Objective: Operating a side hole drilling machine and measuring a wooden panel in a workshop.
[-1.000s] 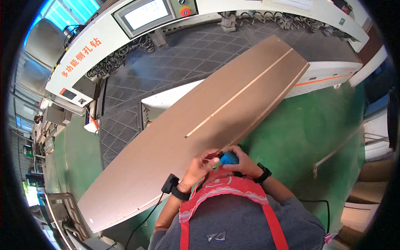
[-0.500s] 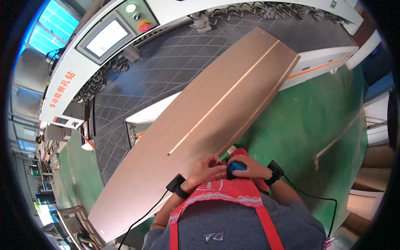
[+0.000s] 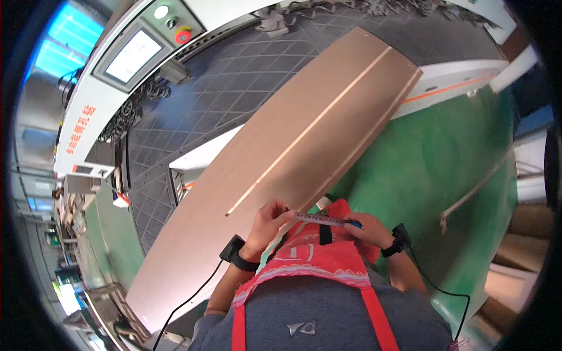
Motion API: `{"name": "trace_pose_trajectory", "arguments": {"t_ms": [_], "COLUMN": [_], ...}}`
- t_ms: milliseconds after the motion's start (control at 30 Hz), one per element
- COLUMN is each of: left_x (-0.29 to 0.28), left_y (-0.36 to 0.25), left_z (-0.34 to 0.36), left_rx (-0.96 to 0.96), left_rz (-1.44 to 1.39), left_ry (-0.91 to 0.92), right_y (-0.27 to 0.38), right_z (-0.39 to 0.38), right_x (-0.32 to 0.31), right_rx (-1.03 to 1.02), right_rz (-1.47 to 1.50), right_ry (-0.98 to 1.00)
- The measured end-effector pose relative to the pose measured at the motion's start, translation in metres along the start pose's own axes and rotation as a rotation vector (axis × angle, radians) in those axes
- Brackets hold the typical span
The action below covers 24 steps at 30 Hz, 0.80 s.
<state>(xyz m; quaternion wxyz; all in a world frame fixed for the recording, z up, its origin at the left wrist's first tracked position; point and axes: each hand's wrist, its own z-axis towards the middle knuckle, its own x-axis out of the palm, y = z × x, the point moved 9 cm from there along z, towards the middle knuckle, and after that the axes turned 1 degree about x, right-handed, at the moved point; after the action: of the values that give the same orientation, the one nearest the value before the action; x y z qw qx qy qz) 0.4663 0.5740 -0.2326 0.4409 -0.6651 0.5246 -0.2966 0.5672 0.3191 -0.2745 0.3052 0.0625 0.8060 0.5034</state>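
Your left hand [image 3: 267, 220] is pinching the free end of a tape measure blade [image 3: 321, 220] while your right hand [image 3: 367, 230] is gripping its blue case [image 3: 354, 223], stretched just near the long wooden panel [image 3: 281, 164]

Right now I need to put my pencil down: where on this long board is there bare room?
The board is bare past the groove toward the far end. It is crowded only at the near edge, where both hands stretch a tape measure.
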Motion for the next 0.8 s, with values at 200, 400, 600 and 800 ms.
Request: {"name": "trace_pose_trajectory", "arguments": {"t_ms": [200,400,600,800], "left_x": [0.017,0.065,0.091,0.111], "left_y": [0.041,0.09,0.12,0.145], "left_z": [-0.044,-0.049,-0.051,-0.037], "left_rx": [-0.013,-0.028,-0.169,-0.078], "left_rz": [-0.083,-0.379,-0.56,-1.075], "left_ry": [-0.1,-0.229,-0.398,-0.701], "right_y": [0.078,0.161,0.198,0.223], "right_z": [0.052,0.125,0.16,0.164], "right_x": [-0.065,-0.054,0.035,0.097], "right_rx": [-0.236,-0.704,-1.037,-1.223], "right_rz": [-0.557,-0.949,-1.299,-1.423], "right_ry": [0.114,0.311,0.641,0.76]}}
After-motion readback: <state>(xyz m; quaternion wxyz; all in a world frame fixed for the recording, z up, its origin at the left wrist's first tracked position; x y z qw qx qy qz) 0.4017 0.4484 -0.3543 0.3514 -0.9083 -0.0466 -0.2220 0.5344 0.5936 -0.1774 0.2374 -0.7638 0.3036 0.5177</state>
